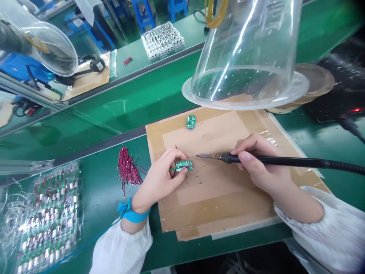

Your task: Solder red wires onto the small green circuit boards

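Observation:
Between the thumb and fingers of my left hand is a small green circuit board, held low over the cardboard sheet. My right hand grips a soldering iron by its black handle. The iron's tip points left and is apart from the board, a short way to its right. A second green circuit board lies near the back of the cardboard. To the left of my left hand is a pile of dark red wires.
A clear extraction hood hangs over the back of the cardboard. At the left lies a plastic tray of boards and metal parts. A dark unit with a red light stands at the right. A green partition runs behind.

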### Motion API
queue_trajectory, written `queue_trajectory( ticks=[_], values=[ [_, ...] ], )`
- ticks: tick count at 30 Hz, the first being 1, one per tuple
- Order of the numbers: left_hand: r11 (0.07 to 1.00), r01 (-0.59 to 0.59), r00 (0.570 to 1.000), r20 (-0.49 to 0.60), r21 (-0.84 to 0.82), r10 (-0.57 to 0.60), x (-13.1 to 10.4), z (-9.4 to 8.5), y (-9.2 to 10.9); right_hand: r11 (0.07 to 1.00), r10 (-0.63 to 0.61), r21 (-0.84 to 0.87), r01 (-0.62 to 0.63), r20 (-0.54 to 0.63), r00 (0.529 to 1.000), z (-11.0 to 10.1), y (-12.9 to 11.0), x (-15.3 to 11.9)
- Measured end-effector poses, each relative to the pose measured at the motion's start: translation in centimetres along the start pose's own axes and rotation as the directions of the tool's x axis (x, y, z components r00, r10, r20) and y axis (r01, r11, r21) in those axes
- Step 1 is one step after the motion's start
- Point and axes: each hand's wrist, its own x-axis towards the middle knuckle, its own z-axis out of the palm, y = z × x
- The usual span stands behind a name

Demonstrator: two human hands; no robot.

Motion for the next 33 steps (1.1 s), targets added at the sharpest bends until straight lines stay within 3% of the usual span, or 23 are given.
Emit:
queue_trajectory(
  ticks=[17,33],
  values=[
    [0.999,-0.045,0.999,-0.014,-0.014,0.045,0.17,-0.12,-0.09,0.999,-0.011,-0.03,0.012,0.018,1.0,0.35,-0.48,0.34],
    [0.999,-0.046,0.999,-0.014,0.008,0.046,0.22,0.03,-0.03,0.982,-0.022,-0.186,0.036,0.078,0.997,0.21,-0.66,0.45]
  ],
)
